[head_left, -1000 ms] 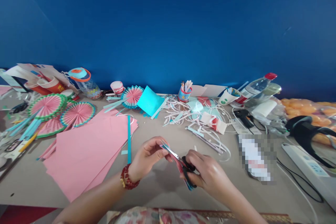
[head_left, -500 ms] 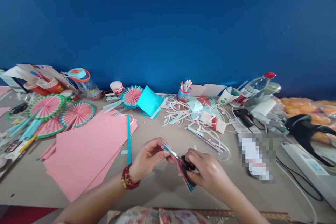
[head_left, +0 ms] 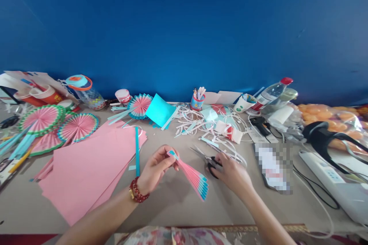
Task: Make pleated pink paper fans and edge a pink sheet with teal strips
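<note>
My left hand [head_left: 156, 167], with a red bead bracelet at the wrist, pinches one end of a pleated pink paper fan with blue edges [head_left: 192, 176]. The fan slopes down to the right and spreads above the table. My right hand [head_left: 231, 172] rests on the table to the right of the fan, its fingers on the black handles of a pair of scissors [head_left: 207, 158]. The scissors lie flat on the table with their blades pointing left and up.
A stack of pink paper sheets [head_left: 89, 168] with a blue strip [head_left: 137, 151] lies at the left. Finished paper fans [head_left: 77, 126] sit at the far left. White paper trimmings [head_left: 201, 122], cups, a water bottle [head_left: 270, 93], a power strip [head_left: 330, 176] and cables crowd the back and right.
My right hand has moved right and lowered the scissors onto the table, away from the fan. The fan now hangs spread from my left hand alone.
</note>
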Action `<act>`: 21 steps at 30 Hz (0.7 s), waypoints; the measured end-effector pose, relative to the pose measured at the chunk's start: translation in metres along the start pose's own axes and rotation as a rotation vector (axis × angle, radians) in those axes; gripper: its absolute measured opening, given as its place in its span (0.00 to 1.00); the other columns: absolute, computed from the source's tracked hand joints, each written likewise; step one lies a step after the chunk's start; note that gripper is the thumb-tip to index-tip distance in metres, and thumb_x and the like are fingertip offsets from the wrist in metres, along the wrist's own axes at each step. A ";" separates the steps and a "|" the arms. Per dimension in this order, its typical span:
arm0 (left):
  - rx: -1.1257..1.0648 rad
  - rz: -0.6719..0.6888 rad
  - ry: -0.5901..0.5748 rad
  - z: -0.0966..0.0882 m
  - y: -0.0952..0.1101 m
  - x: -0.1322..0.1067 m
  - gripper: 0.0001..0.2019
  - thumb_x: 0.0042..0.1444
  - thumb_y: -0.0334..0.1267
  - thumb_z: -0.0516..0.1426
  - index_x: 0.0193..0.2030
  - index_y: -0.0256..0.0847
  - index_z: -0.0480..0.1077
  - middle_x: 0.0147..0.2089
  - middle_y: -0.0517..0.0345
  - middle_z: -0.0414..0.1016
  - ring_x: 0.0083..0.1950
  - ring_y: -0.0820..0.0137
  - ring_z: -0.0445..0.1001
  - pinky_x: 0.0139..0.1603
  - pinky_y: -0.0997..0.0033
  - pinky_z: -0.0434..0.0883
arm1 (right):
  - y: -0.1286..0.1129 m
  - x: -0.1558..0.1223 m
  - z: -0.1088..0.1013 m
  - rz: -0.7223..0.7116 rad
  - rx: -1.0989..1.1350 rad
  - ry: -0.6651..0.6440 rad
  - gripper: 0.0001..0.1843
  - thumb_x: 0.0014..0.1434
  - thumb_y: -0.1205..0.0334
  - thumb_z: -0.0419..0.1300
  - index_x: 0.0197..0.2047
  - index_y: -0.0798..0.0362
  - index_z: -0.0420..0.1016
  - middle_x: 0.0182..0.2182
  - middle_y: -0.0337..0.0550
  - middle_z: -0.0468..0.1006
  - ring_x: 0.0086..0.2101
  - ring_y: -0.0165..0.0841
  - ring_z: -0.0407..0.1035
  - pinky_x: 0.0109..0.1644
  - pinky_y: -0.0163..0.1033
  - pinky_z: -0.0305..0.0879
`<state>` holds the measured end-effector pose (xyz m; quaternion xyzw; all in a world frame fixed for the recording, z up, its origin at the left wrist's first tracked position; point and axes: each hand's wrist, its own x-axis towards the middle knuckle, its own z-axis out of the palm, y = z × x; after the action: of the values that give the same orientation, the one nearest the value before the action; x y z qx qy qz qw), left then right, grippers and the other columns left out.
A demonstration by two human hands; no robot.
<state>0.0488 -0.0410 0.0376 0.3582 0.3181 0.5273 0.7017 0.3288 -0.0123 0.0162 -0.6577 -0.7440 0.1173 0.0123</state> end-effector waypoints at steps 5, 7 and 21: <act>-0.035 -0.018 0.051 -0.004 -0.005 0.002 0.07 0.58 0.38 0.63 0.38 0.40 0.69 0.37 0.60 0.71 0.30 0.76 0.71 0.35 0.74 0.67 | 0.007 0.004 0.001 -0.053 -0.007 0.028 0.09 0.55 0.55 0.61 0.36 0.49 0.68 0.39 0.39 0.74 0.26 0.29 0.68 0.26 0.34 0.49; -0.033 -0.021 0.069 -0.005 -0.005 0.003 0.08 0.58 0.39 0.63 0.38 0.40 0.69 0.37 0.60 0.71 0.31 0.76 0.71 0.35 0.74 0.68 | 0.013 0.008 -0.003 -0.122 0.053 0.009 0.09 0.54 0.55 0.62 0.34 0.49 0.69 0.40 0.37 0.75 0.29 0.30 0.70 0.28 0.34 0.53; 0.097 0.046 0.174 -0.007 -0.004 0.006 0.09 0.57 0.41 0.63 0.37 0.40 0.69 0.36 0.61 0.71 0.30 0.77 0.70 0.35 0.74 0.68 | -0.089 -0.013 -0.027 -0.400 0.565 -0.125 0.14 0.59 0.52 0.63 0.45 0.50 0.75 0.31 0.40 0.80 0.31 0.33 0.73 0.36 0.34 0.64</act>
<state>0.0464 -0.0352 0.0302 0.3522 0.3946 0.5564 0.6409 0.2482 -0.0301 0.0616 -0.4610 -0.7957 0.3537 0.1709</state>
